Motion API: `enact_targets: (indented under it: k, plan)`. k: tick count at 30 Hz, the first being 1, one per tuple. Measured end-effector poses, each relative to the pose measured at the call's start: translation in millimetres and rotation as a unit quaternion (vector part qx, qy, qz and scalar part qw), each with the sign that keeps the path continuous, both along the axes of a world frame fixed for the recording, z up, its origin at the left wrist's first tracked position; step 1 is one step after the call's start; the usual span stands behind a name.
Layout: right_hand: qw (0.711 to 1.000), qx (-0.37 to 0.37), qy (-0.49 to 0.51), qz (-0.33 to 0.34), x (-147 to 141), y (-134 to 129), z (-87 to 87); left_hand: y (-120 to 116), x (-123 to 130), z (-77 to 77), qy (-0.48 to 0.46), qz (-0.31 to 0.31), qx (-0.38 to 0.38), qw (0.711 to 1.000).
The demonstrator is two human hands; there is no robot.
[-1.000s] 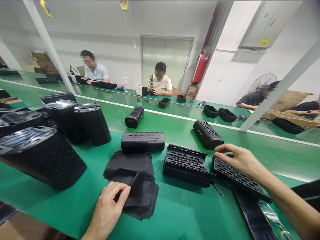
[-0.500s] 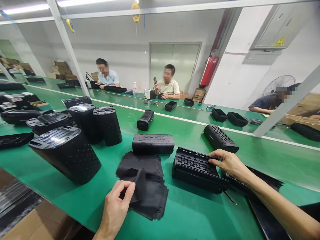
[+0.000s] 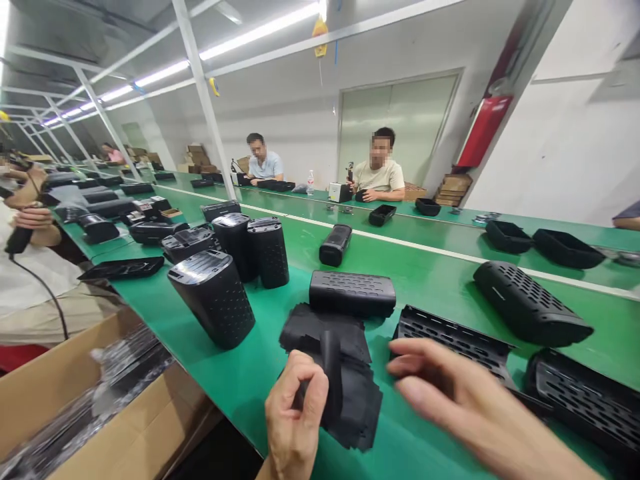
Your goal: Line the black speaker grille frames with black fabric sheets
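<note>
My left hand (image 3: 295,417) pinches one black fabric sheet, lifting its edge off a messy stack of black sheets (image 3: 345,363) near the front edge of the green table (image 3: 440,263). My right hand (image 3: 450,393) hovers open and blurred just right of the stack, over a perforated black grille shell (image 3: 453,337). It holds nothing. A closed black speaker body (image 3: 353,292) lies just behind the stack. Another perforated shell (image 3: 585,397) lies at the right edge.
Upright black speaker housings (image 3: 214,299) stand left of the stack. A rounded speaker (image 3: 530,303) lies at right, a small one (image 3: 335,244) farther back. A cardboard box (image 3: 95,407) sits below the table's left edge. Two people sit across the table; another person's hand (image 3: 30,220) holds a tool at far left.
My right hand left the grille shell and swung left toward the fabric stack. My left hand raised the pinched sheet higher. The view turned left and up.
</note>
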State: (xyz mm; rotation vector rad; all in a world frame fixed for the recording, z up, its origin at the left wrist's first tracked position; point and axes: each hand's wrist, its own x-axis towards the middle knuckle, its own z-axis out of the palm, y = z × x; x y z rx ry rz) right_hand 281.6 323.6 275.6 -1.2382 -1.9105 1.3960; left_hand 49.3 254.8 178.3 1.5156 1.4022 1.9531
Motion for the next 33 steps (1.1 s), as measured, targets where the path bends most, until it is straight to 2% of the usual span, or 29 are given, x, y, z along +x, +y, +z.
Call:
enact_targets:
  k: [2, 4, 7, 10, 11, 13, 15, 16, 17, 20, 23, 26, 28, 30, 33]
  plan:
    - [0.991, -0.102, 0.062, 0.055, -34, -11, -10.1, 0, 17, 3.0, -0.013, -0.011, 0.037, 0.999]
    - [0.981, -0.152, 0.101, 0.067, -52, -13, -19.0, -2, 29, 1.1, -0.028, -0.019, 0.065, 0.997]
    - [0.979, -0.143, 0.141, 0.043, -54, -13, -19.0, -3, 35, -5.2, -0.065, -0.027, 0.054, 0.996]
    - [0.973, -0.132, 0.181, 0.062, -41, -16, -3.6, 4, 28, -5.8, -0.179, -0.067, -0.027, 0.981]
    - [0.97, -0.127, 0.193, 0.076, -36, -17, 2.7, 9, 26, -3.8, -0.223, -0.112, -0.067, 0.966]
    - [0.97, -0.107, 0.202, 0.088, -26, -14, 14.4, 22, 21, 3.5, -0.271, -0.257, -0.156, 0.914]
    - [0.977, -0.084, 0.188, 0.059, -14, -5, 23.0, 38, 18, 14.5, -0.249, -0.38, -0.227, 0.861]
    - [0.983, -0.07, 0.169, 0.029, -6, 3, 25.8, 48, 19, 20.9, -0.225, -0.401, -0.248, 0.852]
    - [0.988, -0.056, 0.14, -0.008, 4, 12, 27.4, 59, 20, 27.8, -0.202, -0.397, -0.257, 0.858]
    - [0.992, -0.007, 0.014, -0.125, 38, 43, 24.0, 97, 30, 47.1, -0.124, -0.323, -0.27, 0.899]
    - [0.975, 0.023, -0.123, -0.184, 78, 72, 6.7, 135, 44, 56.0, -0.007, -0.291, -0.31, 0.905]
    - [0.943, 0.073, -0.281, -0.162, 117, 86, -18.9, 160, 56, 51.9, 0.078, -0.255, -0.32, 0.909]
    - [0.918, 0.117, -0.348, -0.15, 138, 88, -35.5, 167, 60, 45.2, 0.118, -0.224, -0.323, 0.912]
    - [0.911, 0.128, -0.355, -0.167, 155, 87, -48.8, 171, 62, 38.0, 0.147, -0.21, -0.334, 0.907]
    - [0.93, 0.072, -0.309, -0.187, 165, 85, -61.2, 175, 62, 29.3, 0.169, -0.219, -0.357, 0.892]
